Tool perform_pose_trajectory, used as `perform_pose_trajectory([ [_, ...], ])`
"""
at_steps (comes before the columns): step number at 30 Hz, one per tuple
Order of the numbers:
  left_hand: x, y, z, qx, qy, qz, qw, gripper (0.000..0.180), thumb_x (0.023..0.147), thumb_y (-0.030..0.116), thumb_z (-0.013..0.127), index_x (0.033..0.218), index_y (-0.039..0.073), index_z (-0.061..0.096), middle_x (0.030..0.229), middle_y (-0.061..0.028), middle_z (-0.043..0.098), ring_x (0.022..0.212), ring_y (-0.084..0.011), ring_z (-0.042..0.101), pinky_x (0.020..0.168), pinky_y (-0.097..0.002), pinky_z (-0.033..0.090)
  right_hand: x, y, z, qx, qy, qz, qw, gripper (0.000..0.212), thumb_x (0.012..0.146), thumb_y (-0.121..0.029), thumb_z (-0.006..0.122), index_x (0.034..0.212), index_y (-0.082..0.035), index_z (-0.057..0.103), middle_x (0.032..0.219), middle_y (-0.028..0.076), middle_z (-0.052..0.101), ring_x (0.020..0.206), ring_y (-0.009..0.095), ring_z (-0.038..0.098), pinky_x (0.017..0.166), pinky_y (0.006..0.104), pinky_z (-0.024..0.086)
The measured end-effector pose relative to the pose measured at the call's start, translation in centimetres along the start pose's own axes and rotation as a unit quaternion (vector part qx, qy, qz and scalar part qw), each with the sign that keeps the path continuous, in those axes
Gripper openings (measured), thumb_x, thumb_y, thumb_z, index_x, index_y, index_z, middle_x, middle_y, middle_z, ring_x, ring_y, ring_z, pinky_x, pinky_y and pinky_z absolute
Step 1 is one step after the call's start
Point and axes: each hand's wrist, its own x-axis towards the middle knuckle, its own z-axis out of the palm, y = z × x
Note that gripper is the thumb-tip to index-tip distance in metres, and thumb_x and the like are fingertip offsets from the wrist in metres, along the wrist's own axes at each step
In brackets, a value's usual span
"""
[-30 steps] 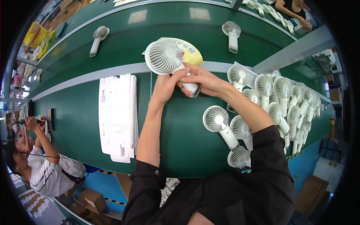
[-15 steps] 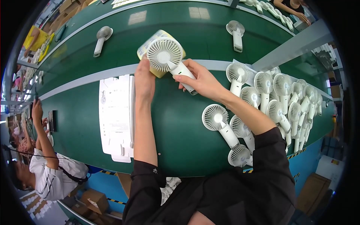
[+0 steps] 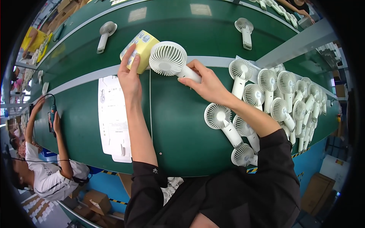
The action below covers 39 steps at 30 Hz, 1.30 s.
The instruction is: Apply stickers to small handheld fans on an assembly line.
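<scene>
One white fan (image 3: 167,59) held in your right fingers (image 3: 198,65) | yellow sticker sheet (image 3: 147,49), left of fan, held in your left fingers (image 3: 129,53)

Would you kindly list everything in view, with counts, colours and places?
held fan: one, white, upper centre
sticker bundle: one, yellow, left of it
bench: one, green, centre
near rail: one, grey, across bench
far fans: two, white and grey, beyond near rail
clustered fans: many, overlapping, white, on the right
printed card: one visible, white, centre-left
post: one, grey, upper right
boxes: several, brown, lower corners
co-workers: several, one white-shirted, left and upper edges
hand tool: one, teal, beside that co-worker
left hand: one, bare, on sticker bundle
right hand: one, bare, on held fan
sleeves: two, black, bottom
</scene>
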Motion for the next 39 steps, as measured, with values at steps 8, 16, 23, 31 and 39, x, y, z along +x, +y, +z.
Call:
perform_pose_trajectory([
  [8, 0.0, 0.5, -0.5, 0.067, -0.013, 0.031, 0.997, 0.040, 0.096, 0.012, 0.067, 0.135, 0.006, 0.062, 0.131, -0.0124, 0.061, 0.117, -0.0181, 0.059, 0.101, -0.0292, 0.045, -0.3, 0.2, 0.1, -0.023, -0.005, 0.096, 0.995, 0.037, 0.087, -0.024, 0.078, 0.108, 0.001, 0.061, 0.092, 0.008, 0.068, 0.079, 0.013, 0.063, 0.073, 0.0277, 0.051],
  [16, -0.8, 0.7, 0.3, 0.160, -0.106, 0.054, 0.980, 0.037, 0.097, 0.013, 0.064, 0.134, 0.008, 0.060, 0.127, -0.0125, 0.064, 0.115, -0.0162, 0.059, 0.096, -0.0286, 0.047, -2.0, -0.1, 2.3, -0.225, -0.118, 0.037, 0.966, 0.042, 0.084, -0.039, 0.076, 0.078, 0.002, 0.068, 0.075, 0.015, 0.063, 0.067, 0.029, 0.062, 0.063, 0.0396, 0.049],
  [23, -0.6, -0.6, 0.5, 0.228, -0.160, 0.036, 0.960, 0.029, 0.097, 0.012, 0.062, 0.126, 0.004, 0.062, 0.115, -0.0115, 0.069, 0.106, -0.0159, 0.063, 0.091, -0.0296, 0.049, 5.3, -2.5, 1.7, -0.277, 0.131, -0.281, 0.910, 0.015, 0.084, -0.010, 0.075, 0.093, -0.002, 0.067, 0.093, 0.011, 0.060, 0.088, 0.029, 0.057, 0.078, 0.0384, 0.047],
  [31, -1.0, -1.3, 0.8, 0.177, -0.163, 0.007, 0.971, 0.037, 0.097, 0.014, 0.063, 0.131, 0.002, 0.056, 0.119, -0.0152, 0.067, 0.111, -0.0210, 0.063, 0.097, -0.0325, 0.048, 7.3, -1.7, 2.0, -0.299, 0.111, -0.335, 0.887, 0.015, 0.083, -0.006, 0.074, 0.096, -0.003, 0.068, 0.096, 0.008, 0.060, 0.092, 0.029, 0.056, 0.083, 0.0400, 0.046],
  [39, -1.0, -3.3, -0.1, 0.224, -0.195, -0.018, 0.955, 0.050, 0.096, 0.024, 0.066, 0.140, 0.008, 0.050, 0.132, -0.0175, 0.060, 0.121, -0.0242, 0.057, 0.102, -0.0344, 0.046, 3.8, -0.7, 2.8, -0.064, -0.120, -0.076, 0.988, 0.009, 0.087, -0.006, 0.072, 0.093, -0.001, 0.067, 0.085, 0.004, 0.061, 0.075, 0.012, 0.055, 0.072, 0.0278, 0.047],
])
